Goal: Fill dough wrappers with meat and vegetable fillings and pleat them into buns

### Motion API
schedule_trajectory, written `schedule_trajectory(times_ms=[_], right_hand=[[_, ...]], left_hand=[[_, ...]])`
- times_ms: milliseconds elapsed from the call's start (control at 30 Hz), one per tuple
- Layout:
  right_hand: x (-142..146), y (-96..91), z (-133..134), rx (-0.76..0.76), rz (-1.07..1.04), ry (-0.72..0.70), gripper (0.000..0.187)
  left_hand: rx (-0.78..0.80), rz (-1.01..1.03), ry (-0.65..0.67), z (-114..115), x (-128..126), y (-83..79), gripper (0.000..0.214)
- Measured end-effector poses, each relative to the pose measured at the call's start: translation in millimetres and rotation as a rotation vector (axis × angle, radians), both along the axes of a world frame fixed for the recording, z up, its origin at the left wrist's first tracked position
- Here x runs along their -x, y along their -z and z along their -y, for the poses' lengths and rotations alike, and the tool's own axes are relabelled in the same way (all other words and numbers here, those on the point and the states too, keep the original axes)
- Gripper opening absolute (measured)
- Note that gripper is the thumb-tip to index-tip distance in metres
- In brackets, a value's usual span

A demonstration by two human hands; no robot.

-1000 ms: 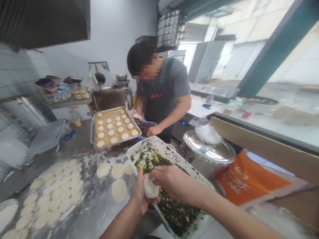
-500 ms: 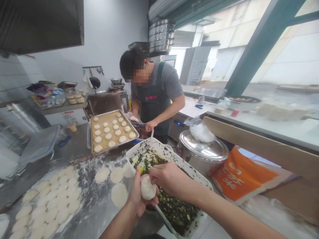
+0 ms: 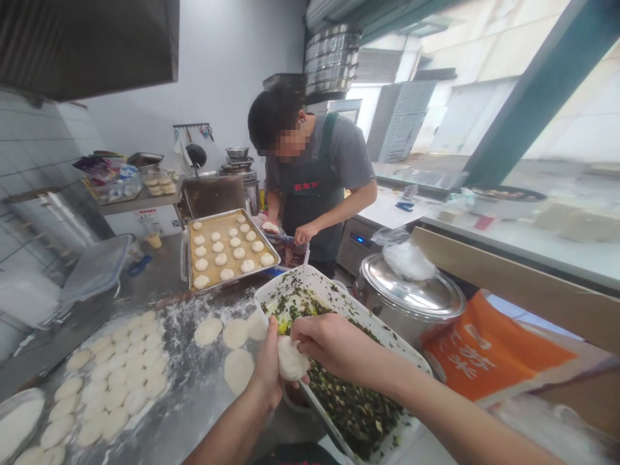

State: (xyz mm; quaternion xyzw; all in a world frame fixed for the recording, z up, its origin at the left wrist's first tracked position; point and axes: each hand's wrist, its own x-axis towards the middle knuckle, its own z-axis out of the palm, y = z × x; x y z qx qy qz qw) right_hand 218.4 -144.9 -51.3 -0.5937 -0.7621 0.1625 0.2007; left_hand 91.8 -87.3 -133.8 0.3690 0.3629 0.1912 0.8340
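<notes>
A round, pale dough bun (image 3: 291,361) rests in my left hand (image 3: 267,365), its fingers curled round the side and underneath. My right hand (image 3: 327,337) pinches the bun's upper right edge, fingertips closed on the dough. Both hands are over the near left rim of a white plastic tub (image 3: 420,368) holding chopped dark green filling (image 3: 356,407). Flat dough wrappers (image 3: 238,371) lie on the floured steel table just left of my left hand.
Many dough rounds (image 3: 121,374) cover the table's left side. A tray (image 3: 232,255) of shaped buns stands beyond. Across the table a co-worker (image 3: 314,174) handles dough over a tub of dark filling (image 3: 289,253). A lidded steel pot (image 3: 411,290) and orange bag (image 3: 494,349) stand right.
The view has swung slightly left, so the scene sits further right. My hands still hold the bun, the right fingers working along its edge.
</notes>
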Motion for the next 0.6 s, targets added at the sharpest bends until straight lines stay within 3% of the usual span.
schedule_trajectory(times_ms=[233,333,467,600], right_hand=[[-9.3,-10.6,1.7,-0.018,-0.017,-0.01,0.014],[-13.4,-11.7,3.0,-0.065,-0.022,-0.093,0.014],[-15.8,-6.1,3.3,-0.111,0.014,-0.145,0.011],[-16.3,0.3,3.8,-0.112,-0.048,-0.131,0.014]], left_hand=[[0.003,0.284,0.036,-0.1,-0.8,-9.6,0.061],[0.028,0.235,0.017,-0.2,-4.7,-10.3,0.06],[0.193,0.096,0.033,-1.4,-8.1,-9.7,0.065],[0.198,0.162,-0.024,1.4,-6.3,-11.9,0.063]])
